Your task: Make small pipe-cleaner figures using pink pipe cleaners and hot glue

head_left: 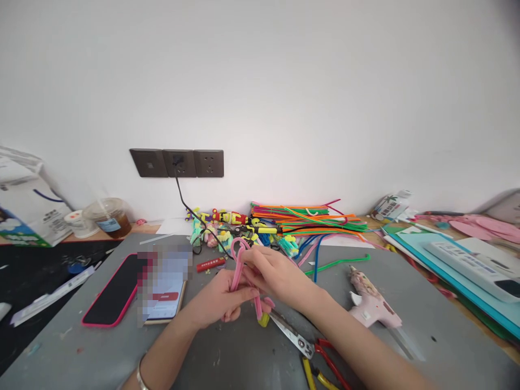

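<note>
- Stem of pink fuzz (237,275), bent into a loop at its top, stands between the two hands at the middle of the grey mat (239,357).
- Left hand (217,297) pinches the stem low down, thumb and fingers closed narrowly on it; a bracelet (141,375) circles that wrist.
- Right hand (276,273) comes from the other side, its fingertips drawn together on the stem just below the loop.
- More pink fuzz hangs below the hands, close to a small yellow piece (264,320).
- Scissors (298,341) with red handles lie under the right forearm, tips pointing toward that piece; yellow handles (309,374) lie just beside them.
- Glue gun (374,303), pink, rests farther right, near a bent green stem (337,265).
- Bundle of coloured stems (312,219) lies along the wall, next to small fuzzy figures (227,218).
- Two phones (116,292) lie left of the hands; a red tube (210,264) lies just beyond them.
</note>
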Demonstrator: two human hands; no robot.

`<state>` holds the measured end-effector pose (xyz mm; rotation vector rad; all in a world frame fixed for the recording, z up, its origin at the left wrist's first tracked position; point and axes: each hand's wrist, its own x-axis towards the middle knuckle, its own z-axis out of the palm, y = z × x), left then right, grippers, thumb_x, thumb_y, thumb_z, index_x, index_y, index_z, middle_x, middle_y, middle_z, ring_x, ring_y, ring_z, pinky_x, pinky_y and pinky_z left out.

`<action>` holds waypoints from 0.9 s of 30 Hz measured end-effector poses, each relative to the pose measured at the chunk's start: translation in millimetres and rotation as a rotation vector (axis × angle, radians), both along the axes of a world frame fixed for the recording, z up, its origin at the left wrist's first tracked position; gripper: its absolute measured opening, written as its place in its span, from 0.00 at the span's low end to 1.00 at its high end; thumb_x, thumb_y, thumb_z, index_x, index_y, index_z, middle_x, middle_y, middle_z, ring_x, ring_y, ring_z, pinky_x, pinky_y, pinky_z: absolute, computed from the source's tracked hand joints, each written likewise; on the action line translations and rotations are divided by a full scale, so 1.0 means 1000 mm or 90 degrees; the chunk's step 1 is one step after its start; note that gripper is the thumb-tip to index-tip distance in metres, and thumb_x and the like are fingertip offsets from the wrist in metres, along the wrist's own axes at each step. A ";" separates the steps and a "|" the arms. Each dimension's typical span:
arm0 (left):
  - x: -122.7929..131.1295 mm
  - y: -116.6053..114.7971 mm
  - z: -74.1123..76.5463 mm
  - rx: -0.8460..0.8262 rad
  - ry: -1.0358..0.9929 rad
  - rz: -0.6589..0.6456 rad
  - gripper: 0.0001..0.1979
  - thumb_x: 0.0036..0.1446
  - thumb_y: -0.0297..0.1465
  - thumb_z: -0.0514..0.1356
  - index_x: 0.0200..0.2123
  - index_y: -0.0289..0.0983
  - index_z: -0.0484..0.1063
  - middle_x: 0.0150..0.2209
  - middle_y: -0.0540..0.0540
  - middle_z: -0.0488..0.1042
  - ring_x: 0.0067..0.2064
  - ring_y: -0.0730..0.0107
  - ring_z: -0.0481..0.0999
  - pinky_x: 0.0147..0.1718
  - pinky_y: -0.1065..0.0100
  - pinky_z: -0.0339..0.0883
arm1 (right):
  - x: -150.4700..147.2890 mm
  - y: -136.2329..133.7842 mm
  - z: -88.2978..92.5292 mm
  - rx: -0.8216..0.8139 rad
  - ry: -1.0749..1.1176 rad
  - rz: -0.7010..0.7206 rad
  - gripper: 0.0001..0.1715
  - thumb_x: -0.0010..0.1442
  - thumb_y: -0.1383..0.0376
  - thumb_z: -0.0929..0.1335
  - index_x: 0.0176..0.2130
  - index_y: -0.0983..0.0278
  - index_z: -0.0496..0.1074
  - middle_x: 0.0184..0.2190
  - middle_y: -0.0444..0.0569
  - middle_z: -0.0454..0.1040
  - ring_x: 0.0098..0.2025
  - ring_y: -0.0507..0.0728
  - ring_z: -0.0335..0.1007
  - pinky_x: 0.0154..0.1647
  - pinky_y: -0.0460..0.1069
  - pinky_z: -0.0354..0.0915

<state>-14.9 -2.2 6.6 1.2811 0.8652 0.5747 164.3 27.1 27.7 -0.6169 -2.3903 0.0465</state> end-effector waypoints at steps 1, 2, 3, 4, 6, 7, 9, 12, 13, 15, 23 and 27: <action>0.000 0.000 0.000 -0.001 0.003 0.000 0.20 0.56 0.47 0.64 0.34 0.33 0.76 0.22 0.47 0.77 0.13 0.82 0.56 0.13 0.75 0.50 | 0.000 -0.001 -0.001 0.002 0.003 0.004 0.07 0.69 0.71 0.58 0.44 0.60 0.60 0.30 0.48 0.71 0.30 0.57 0.65 0.28 0.48 0.62; 0.000 0.000 -0.001 -0.001 0.005 0.002 0.20 0.55 0.47 0.64 0.34 0.33 0.76 0.21 0.47 0.76 0.13 0.82 0.56 0.13 0.75 0.49 | -0.001 -0.001 -0.001 0.002 0.007 0.007 0.07 0.70 0.71 0.58 0.44 0.60 0.60 0.30 0.48 0.71 0.30 0.57 0.65 0.28 0.48 0.61; 0.000 0.000 -0.002 0.000 0.007 0.005 0.20 0.55 0.47 0.65 0.33 0.32 0.76 0.21 0.47 0.76 0.13 0.82 0.56 0.14 0.75 0.49 | -0.001 -0.003 -0.001 -0.002 0.014 0.010 0.06 0.70 0.71 0.59 0.44 0.60 0.60 0.30 0.47 0.71 0.30 0.57 0.64 0.28 0.48 0.61; -0.001 0.000 -0.002 0.003 0.008 0.007 0.20 0.56 0.46 0.64 0.33 0.32 0.76 0.21 0.47 0.76 0.13 0.82 0.56 0.14 0.75 0.49 | -0.001 -0.004 0.000 -0.016 0.027 0.015 0.06 0.69 0.71 0.59 0.43 0.60 0.61 0.30 0.47 0.71 0.30 0.56 0.64 0.28 0.48 0.61; -0.001 0.001 -0.001 0.007 0.003 0.009 0.20 0.57 0.46 0.64 0.33 0.32 0.75 0.24 0.45 0.78 0.14 0.83 0.56 0.14 0.75 0.49 | -0.002 -0.007 0.001 -0.096 0.081 0.022 0.06 0.68 0.71 0.61 0.43 0.60 0.62 0.32 0.47 0.70 0.31 0.56 0.65 0.30 0.49 0.62; -0.002 0.001 0.000 0.009 -0.003 0.011 0.19 0.57 0.46 0.63 0.33 0.32 0.74 0.26 0.43 0.79 0.14 0.83 0.56 0.14 0.75 0.49 | -0.001 -0.008 0.002 -0.149 0.133 0.019 0.06 0.68 0.70 0.61 0.44 0.59 0.63 0.34 0.48 0.70 0.33 0.56 0.66 0.32 0.49 0.63; -0.003 0.001 0.002 0.007 -0.017 0.010 0.18 0.59 0.45 0.62 0.34 0.33 0.73 0.30 0.41 0.81 0.14 0.84 0.56 0.14 0.75 0.50 | 0.001 -0.009 0.003 -0.249 0.278 -0.023 0.08 0.67 0.68 0.63 0.47 0.59 0.64 0.41 0.51 0.70 0.38 0.56 0.67 0.38 0.50 0.65; -0.004 0.000 0.006 -0.001 -0.025 0.001 0.17 0.60 0.44 0.61 0.35 0.33 0.73 0.30 0.41 0.82 0.15 0.83 0.57 0.14 0.76 0.50 | 0.007 -0.004 0.001 -0.418 0.459 -0.112 0.13 0.67 0.59 0.66 0.50 0.58 0.65 0.50 0.53 0.69 0.45 0.58 0.69 0.44 0.53 0.65; -0.005 0.000 0.007 -0.002 -0.024 -0.006 0.17 0.60 0.43 0.61 0.35 0.33 0.73 0.29 0.42 0.81 0.15 0.83 0.57 0.14 0.76 0.50 | 0.010 -0.002 0.000 -0.506 0.478 -0.106 0.15 0.67 0.54 0.66 0.49 0.58 0.67 0.50 0.53 0.71 0.46 0.59 0.70 0.45 0.53 0.66; -0.006 -0.001 0.008 -0.001 -0.026 -0.023 0.16 0.61 0.43 0.61 0.36 0.33 0.74 0.28 0.44 0.80 0.15 0.83 0.57 0.14 0.76 0.50 | 0.014 0.000 -0.002 -0.693 0.475 -0.036 0.21 0.66 0.47 0.64 0.44 0.60 0.72 0.46 0.53 0.75 0.47 0.60 0.72 0.46 0.54 0.67; -0.007 -0.001 0.004 -0.035 -0.044 -0.088 0.13 0.62 0.39 0.60 0.38 0.34 0.75 0.24 0.52 0.71 0.15 0.84 0.57 0.13 0.77 0.50 | 0.015 -0.005 0.010 -0.915 0.594 0.174 0.17 0.59 0.50 0.73 0.32 0.61 0.75 0.47 0.53 0.79 0.49 0.61 0.74 0.55 0.57 0.67; -0.007 -0.001 0.005 -0.064 -0.078 -0.084 0.12 0.62 0.39 0.60 0.36 0.34 0.74 0.23 0.52 0.72 0.14 0.84 0.55 0.13 0.77 0.49 | 0.022 -0.003 0.006 -0.875 0.619 0.198 0.16 0.61 0.50 0.71 0.37 0.60 0.79 0.48 0.51 0.80 0.50 0.61 0.76 0.58 0.58 0.66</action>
